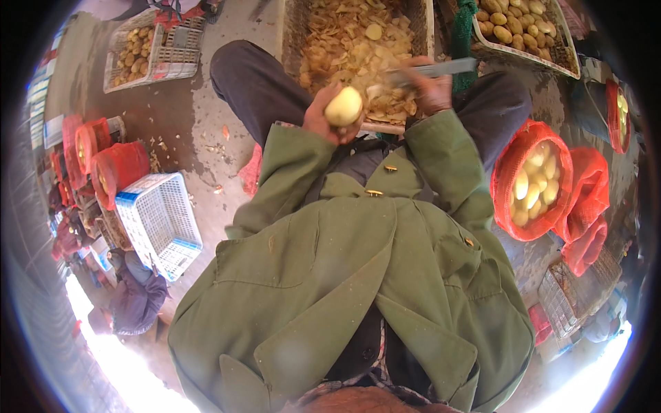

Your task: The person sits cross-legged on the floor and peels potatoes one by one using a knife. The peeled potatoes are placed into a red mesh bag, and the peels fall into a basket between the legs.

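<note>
A pale peeled potato [343, 106] rests in my left hand [321, 114], fingers wrapped around it. My right hand [431, 89] grips a flat metal tool [448, 67], blurred, which looks like a peeler or knife; its working end is hard to make out. Both hands are over the near end of a plastic crate [424, 31] heaped with brownish potato peelings [356, 46]. On the peelings lies one pale piece of potato [373, 32]. The tool is apart from the potato in my left hand.
Unpeeled potatoes [516, 23] fill a crate at upper right. Right of my knee stands a red mesh bag [534, 180] of peeled potatoes. An upright white crate [162, 224] and red bags [120, 170] are at left. Another potato crate [155, 51] stands upper left; a person [137, 297] sits lower left.
</note>
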Demonstrator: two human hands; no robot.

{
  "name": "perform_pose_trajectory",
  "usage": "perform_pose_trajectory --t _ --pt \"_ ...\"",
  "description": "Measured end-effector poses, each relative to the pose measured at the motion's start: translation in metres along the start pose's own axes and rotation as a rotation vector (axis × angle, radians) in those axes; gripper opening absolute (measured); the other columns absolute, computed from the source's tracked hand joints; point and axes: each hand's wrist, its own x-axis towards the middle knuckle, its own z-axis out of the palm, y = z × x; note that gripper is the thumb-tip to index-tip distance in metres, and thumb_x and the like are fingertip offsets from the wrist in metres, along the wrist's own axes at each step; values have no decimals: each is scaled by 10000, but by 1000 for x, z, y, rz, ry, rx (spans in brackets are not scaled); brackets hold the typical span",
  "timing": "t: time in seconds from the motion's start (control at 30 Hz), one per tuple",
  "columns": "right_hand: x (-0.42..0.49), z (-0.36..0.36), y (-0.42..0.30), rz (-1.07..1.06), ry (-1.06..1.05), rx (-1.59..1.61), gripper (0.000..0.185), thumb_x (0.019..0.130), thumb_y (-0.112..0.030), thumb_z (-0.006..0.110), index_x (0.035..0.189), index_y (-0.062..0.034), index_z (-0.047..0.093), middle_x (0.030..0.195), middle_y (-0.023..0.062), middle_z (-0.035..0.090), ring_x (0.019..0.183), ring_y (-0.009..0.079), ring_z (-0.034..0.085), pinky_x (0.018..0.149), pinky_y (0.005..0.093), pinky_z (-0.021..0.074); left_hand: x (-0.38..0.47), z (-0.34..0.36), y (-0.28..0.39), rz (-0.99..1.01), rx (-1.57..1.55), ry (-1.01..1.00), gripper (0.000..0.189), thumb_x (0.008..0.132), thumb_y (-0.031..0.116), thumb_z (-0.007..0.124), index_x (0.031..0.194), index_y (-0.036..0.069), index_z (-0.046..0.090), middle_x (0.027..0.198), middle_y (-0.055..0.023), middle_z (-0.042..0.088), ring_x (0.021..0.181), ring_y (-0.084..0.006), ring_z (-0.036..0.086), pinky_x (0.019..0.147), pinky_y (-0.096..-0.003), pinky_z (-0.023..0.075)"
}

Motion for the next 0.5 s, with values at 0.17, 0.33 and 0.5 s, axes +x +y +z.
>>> perform_pose_trajectory --t 0.17,0.33,0.5 --pt "-13 3 -11 -53 20 34 155 813 -68 747 891 26 651 772 149 696 594 186 665 438 282 512 0 8 6 -61 -227 14 669 947 621 415 955 -18 616 765 -185 642 491 -182 543 403 -311 434" --pt "-28 37 -25 -18 -135 111 159 820 -68 754 920 21 669 782 115 689 612 172 658 462 266 513 -2 10 6 -44 -13 110 671 938 660 414 1020 21 603 780 -172 656 497 -184 573 393 -298 440" --pt "-32 42 -21 83 -299 196 166 830 -101 758 919 12 675 794 112 695 618 165 650 456 256 501 -1 11 5 -113 105 -18 669 931 659 424 1040 18 584 753 -151 640 437 -134 524 336 -253 385"
